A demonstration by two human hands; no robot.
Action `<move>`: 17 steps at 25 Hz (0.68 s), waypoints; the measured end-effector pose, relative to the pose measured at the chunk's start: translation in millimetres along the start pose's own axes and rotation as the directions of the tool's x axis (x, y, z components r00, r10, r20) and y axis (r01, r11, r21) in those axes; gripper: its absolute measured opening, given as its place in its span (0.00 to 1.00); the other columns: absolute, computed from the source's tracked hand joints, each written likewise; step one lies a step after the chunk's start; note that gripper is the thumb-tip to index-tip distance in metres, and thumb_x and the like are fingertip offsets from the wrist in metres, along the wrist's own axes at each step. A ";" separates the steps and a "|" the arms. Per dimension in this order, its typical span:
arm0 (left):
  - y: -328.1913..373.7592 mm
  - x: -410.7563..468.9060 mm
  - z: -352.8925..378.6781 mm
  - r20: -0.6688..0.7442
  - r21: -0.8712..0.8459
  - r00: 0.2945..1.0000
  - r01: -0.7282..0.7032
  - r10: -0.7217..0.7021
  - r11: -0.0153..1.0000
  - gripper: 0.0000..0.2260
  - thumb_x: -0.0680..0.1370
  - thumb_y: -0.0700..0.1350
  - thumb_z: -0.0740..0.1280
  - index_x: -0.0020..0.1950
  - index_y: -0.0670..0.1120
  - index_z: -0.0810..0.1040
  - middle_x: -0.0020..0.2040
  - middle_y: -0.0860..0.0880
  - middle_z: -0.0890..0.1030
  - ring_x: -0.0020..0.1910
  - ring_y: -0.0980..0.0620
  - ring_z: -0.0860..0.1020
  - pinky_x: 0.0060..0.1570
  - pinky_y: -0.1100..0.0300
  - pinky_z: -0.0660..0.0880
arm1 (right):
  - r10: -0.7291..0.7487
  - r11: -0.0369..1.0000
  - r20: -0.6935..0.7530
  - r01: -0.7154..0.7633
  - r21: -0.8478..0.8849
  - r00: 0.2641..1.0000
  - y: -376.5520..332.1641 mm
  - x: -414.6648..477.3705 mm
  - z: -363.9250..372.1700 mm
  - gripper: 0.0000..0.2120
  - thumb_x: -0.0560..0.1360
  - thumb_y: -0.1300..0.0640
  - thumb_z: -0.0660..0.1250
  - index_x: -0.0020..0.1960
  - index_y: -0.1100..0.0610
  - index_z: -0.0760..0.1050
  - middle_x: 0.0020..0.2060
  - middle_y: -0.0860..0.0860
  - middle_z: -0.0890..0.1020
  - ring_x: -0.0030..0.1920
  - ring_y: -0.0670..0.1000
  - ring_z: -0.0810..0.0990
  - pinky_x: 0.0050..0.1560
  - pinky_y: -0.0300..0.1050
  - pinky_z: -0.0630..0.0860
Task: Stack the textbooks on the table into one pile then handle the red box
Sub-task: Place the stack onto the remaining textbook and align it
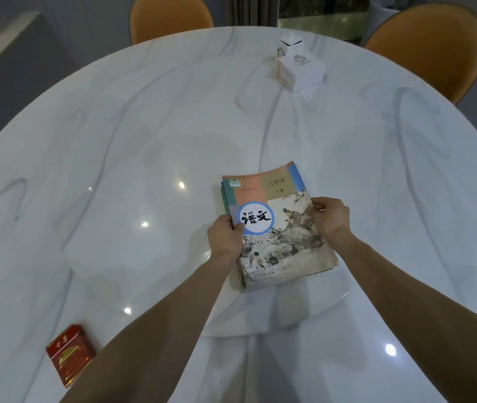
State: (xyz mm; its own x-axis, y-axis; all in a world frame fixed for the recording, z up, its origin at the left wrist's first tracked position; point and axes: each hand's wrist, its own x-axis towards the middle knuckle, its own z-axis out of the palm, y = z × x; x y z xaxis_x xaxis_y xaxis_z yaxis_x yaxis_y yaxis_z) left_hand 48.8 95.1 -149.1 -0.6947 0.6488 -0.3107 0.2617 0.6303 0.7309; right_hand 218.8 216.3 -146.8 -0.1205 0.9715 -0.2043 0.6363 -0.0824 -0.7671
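Note:
A pile of textbooks (278,228) lies near the middle of the white marble table (144,126). The top book has a salmon and blue cover with a painted landscape and a round white label. My left hand (225,237) grips the pile's left edge, thumb on the cover. My right hand (332,219) holds the pile's right edge, fingers curled on it. A small red box (70,354) with gold print lies flat near the table's front left, beside my left forearm and apart from both hands.
A white tissue box (301,69) with a smaller white box behind it stands at the far side of the table. Orange chairs stand beyond the far edge at the left (170,16) and right (432,45).

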 end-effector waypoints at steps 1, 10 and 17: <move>-1.0 0.7 0.9 -0.007 0.055 1.000 -0.030 0.030 0.998 0.09 0.77 0.41 0.65 0.51 0.36 0.78 0.48 0.39 0.82 0.49 0.41 0.79 0.45 0.54 0.73 | -0.009 1.000 0.003 0.009 -0.012 1.000 2.2 1.2 1.3 0.08 0.74 0.64 0.66 0.50 0.63 0.82 0.43 0.61 0.85 0.41 0.57 0.79 0.47 0.43 0.76; -7.3 -3.9 8.4 -0.053 0.201 0.991 -0.106 0.119 0.974 0.10 0.79 0.42 0.62 0.52 0.36 0.77 0.53 0.39 0.73 0.49 0.41 0.75 0.49 0.57 0.72 | 0.044 0.999 0.008 -0.043 -0.029 0.999 9.5 8.1 9.7 0.08 0.73 0.64 0.68 0.49 0.68 0.80 0.45 0.64 0.84 0.49 0.63 0.81 0.57 0.52 0.78; -4.0 -5.3 10.4 -0.058 0.217 0.995 -0.064 0.078 0.974 0.11 0.80 0.42 0.61 0.55 0.36 0.77 0.55 0.38 0.73 0.50 0.40 0.76 0.50 0.55 0.74 | 0.062 0.993 0.067 -0.055 -0.101 0.996 10.5 12.0 8.4 0.11 0.73 0.63 0.67 0.46 0.73 0.77 0.40 0.69 0.81 0.35 0.54 0.70 0.39 0.41 0.69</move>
State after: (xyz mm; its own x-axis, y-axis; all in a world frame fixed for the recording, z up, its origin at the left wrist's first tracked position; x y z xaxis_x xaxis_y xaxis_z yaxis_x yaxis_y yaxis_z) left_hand 58.4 93.6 -156.7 -0.7097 0.6702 -0.2171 0.4445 0.6651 0.6001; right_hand 217.6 225.2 -162.4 -0.1312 0.9475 -0.2916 0.7156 -0.1131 -0.6893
